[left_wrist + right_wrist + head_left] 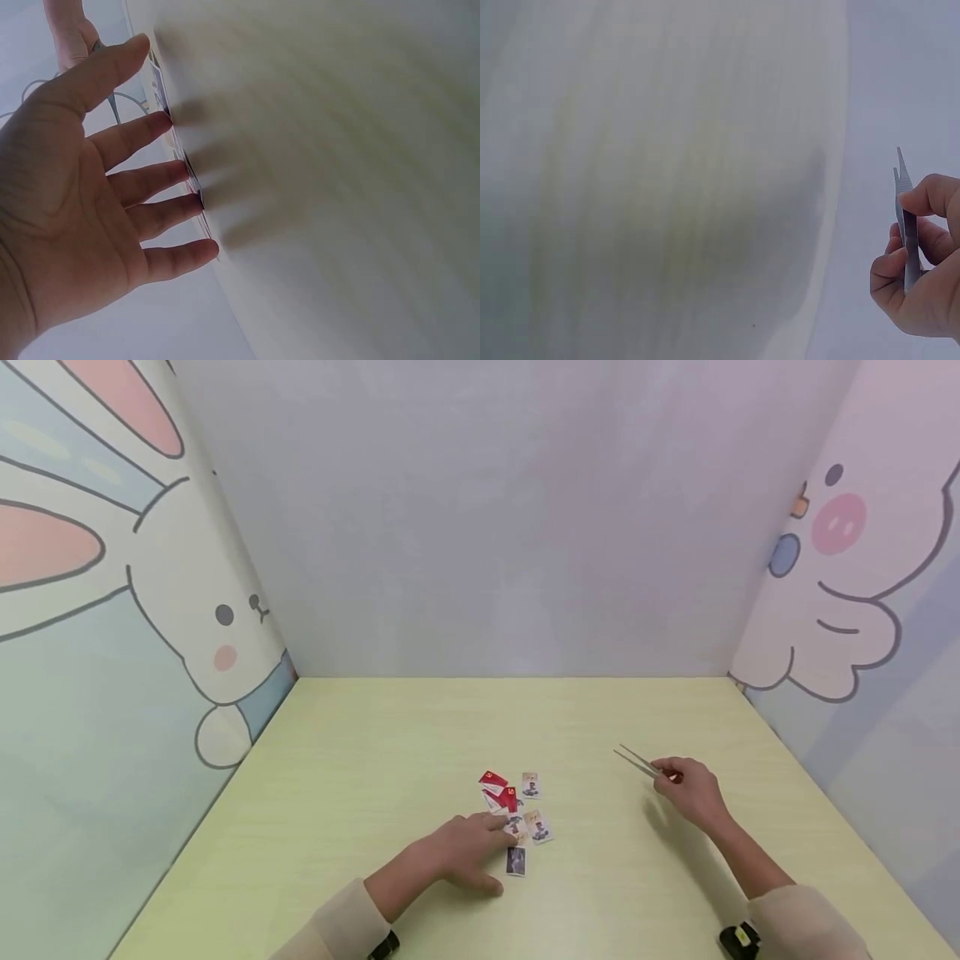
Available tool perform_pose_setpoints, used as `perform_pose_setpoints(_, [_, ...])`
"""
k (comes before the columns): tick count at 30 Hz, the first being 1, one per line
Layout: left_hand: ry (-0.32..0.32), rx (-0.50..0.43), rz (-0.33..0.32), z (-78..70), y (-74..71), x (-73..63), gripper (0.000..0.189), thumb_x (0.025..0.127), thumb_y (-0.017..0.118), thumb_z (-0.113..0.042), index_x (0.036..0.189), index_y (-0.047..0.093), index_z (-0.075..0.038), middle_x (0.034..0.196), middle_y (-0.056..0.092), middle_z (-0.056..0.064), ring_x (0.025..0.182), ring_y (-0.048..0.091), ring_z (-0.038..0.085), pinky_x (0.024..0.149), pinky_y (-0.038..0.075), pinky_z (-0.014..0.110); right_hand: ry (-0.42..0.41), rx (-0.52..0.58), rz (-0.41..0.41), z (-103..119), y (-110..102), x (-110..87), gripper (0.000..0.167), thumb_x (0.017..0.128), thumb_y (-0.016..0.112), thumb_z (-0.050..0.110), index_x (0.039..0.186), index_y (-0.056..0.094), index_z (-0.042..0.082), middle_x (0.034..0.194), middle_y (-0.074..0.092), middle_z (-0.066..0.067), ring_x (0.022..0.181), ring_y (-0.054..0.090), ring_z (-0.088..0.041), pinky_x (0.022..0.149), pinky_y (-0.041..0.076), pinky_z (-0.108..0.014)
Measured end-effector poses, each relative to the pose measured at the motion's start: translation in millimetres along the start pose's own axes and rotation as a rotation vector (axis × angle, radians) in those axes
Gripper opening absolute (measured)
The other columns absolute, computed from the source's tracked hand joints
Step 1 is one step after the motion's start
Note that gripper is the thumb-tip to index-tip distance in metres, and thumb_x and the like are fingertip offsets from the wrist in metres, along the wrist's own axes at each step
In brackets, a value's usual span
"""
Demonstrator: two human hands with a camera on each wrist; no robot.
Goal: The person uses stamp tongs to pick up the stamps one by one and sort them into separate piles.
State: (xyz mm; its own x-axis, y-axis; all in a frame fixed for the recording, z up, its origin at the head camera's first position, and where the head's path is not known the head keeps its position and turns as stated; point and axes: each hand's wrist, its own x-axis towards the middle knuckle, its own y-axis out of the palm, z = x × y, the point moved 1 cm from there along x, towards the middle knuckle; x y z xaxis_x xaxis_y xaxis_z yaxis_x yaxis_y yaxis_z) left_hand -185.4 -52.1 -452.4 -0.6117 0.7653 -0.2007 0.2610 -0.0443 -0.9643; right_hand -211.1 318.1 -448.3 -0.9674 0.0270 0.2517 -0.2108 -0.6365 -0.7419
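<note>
Several small cards lie loosely grouped on the table: red-and-white cards (492,780), pale cards with a printed figure (538,827), and one dark card (516,862). My left hand (468,853) reaches over the left side of the group, fingers spread and straight, fingertips at the cards. In the left wrist view the fingertips of the left hand (82,187) meet the edge of the cards. Off to the right, my right hand (692,792) holds metal tweezers (636,762) above the table. Both tweezer tips stand apart, pointing left with nothing between them, and the right wrist view shows fingers (937,196) pinching their body.
The pale yellow-green table (360,752) ends at a plain grey back wall (510,527). Side panels with a cartoon rabbit (202,585) at left and a cartoon figure with a pink snout (840,577) at right close in the table.
</note>
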Motion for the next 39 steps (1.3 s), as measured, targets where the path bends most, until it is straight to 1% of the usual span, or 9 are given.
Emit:
perform_pose_setpoints(4, [0.000, -0.012, 0.008, 0.0, -1.1, -0.6, 0.061, 0.077, 0.067, -0.053, 0.131, 0.053, -0.028, 0.141, 0.041, -0.001, 0.129, 0.036, 0.019, 0.091, 0.041, 0.048, -0.006, 0.012, 0.011, 3, -1, -1.3, 0.022, 0.079, 0.061, 0.002, 0.099, 0.067, -0.005, 0.078, 0.059, -0.004, 0.069, 0.051, -0.017, 0.056, 0.040, -0.028])
perform_pose_setpoints(8, [0.004, -0.034, 0.014, 0.8, -2.7, -0.4, 0.060, 0.078, 0.067, -0.051, 0.131, 0.053, -0.027, 0.141, 0.041, -0.001, 0.129, 0.036, 0.019, 0.091, 0.041, 0.047, 0.005, 0.024, 0.023, 6, -2, -3.0, 0.022, 0.079, 0.063, 0.001, 0.099, 0.067, -0.004, 0.079, 0.060, -0.004, 0.070, 0.052, -0.017, 0.056, 0.041, -0.027])
perform_pose_setpoints(12, [0.028, -0.067, 0.010, 3.1, -2.5, 0.8, 0.059, 0.079, 0.068, -0.047, 0.131, 0.054, -0.022, 0.141, 0.040, 0.003, 0.129, 0.035, 0.019, 0.098, 0.037, 0.039, 0.019, 0.045, 0.054, 11, -1, -6.4, 0.021, 0.080, 0.064, 0.002, 0.100, 0.067, -0.003, 0.079, 0.059, -0.003, 0.071, 0.052, -0.017, 0.055, 0.042, -0.026])
perform_pose_setpoints(15, [0.060, -0.082, -0.005, 5.4, -2.4, 1.2, 0.056, 0.079, 0.069, -0.044, 0.128, 0.057, -0.019, 0.140, 0.041, 0.005, 0.129, 0.036, 0.020, 0.101, 0.033, 0.032, 0.014, 0.071, 0.089, 18, -1, -10.3, 0.020, 0.081, 0.066, 0.002, 0.100, 0.066, -0.004, 0.079, 0.059, -0.003, 0.070, 0.051, -0.017, 0.054, 0.042, -0.025])
perform_pose_setpoints(19, [0.080, -0.092, -0.019, 7.7, -2.2, 0.8, 0.053, 0.079, 0.070, -0.042, 0.125, 0.059, -0.018, 0.139, 0.043, 0.005, 0.128, 0.037, 0.020, 0.101, 0.033, 0.032, -0.004, 0.082, 0.102, 28, -2, -14.6, 0.020, 0.081, 0.067, 0.003, 0.100, 0.066, -0.003, 0.080, 0.060, -0.003, 0.070, 0.050, -0.017, 0.054, 0.042, -0.025])
perform_pose_setpoints(24, [0.076, -0.104, -0.018, 8.5, 0.1, 1.6, 0.053, 0.079, 0.069, -0.043, 0.126, 0.058, -0.020, 0.139, 0.043, 0.004, 0.128, 0.038, 0.020, 0.100, 0.034, 0.033, -0.003, 0.092, 0.103, 34, -1, -18.1, 0.019, 0.081, 0.068, 0.004, 0.099, 0.067, -0.002, 0.081, 0.061, -0.002, 0.071, 0.051, -0.016, 0.055, 0.042, -0.025])
perform_pose_setpoints(29, [0.075, -0.095, -0.021, 9.1, 0.5, 1.2, 0.053, 0.079, 0.069, -0.042, 0.127, 0.058, -0.021, 0.138, 0.044, 0.004, 0.127, 0.038, 0.020, 0.100, 0.035, 0.033, -0.003, 0.142, 0.150, 36, 3, -19.1, 0.018, 0.081, 0.069, 0.003, 0.099, 0.067, -0.002, 0.081, 0.062, -0.002, 0.071, 0.053, -0.015, 0.055, 0.044, -0.025])
perform_pose_setpoints(33, [0.075, -0.085, -0.019, 8.9, -0.6, 1.8, 0.052, 0.080, 0.069, -0.041, 0.126, 0.058, -0.020, 0.139, 0.044, 0.004, 0.127, 0.038, 0.021, 0.100, 0.035, 0.033, -0.021, 0.171, 0.190, 40, 7, -19.1, 0.018, 0.080, 0.069, 0.002, 0.098, 0.067, -0.002, 0.080, 0.062, -0.002, 0.071, 0.053, -0.014, 0.056, 0.045, -0.025])
perform_pose_setpoints(39, [0.064, -0.082, -0.007, 7.8, 0.5, 2.6, 0.052, 0.080, 0.070, -0.041, 0.127, 0.058, -0.021, 0.139, 0.043, 0.002, 0.128, 0.038, 0.021, 0.100, 0.035, 0.034, -0.065, 0.183, 0.284, 46, 15, -19.9, 0.017, 0.080, 0.068, 0.002, 0.096, 0.067, -0.002, 0.078, 0.060, -0.001, 0.068, 0.051, -0.013, 0.055, 0.043, -0.025])
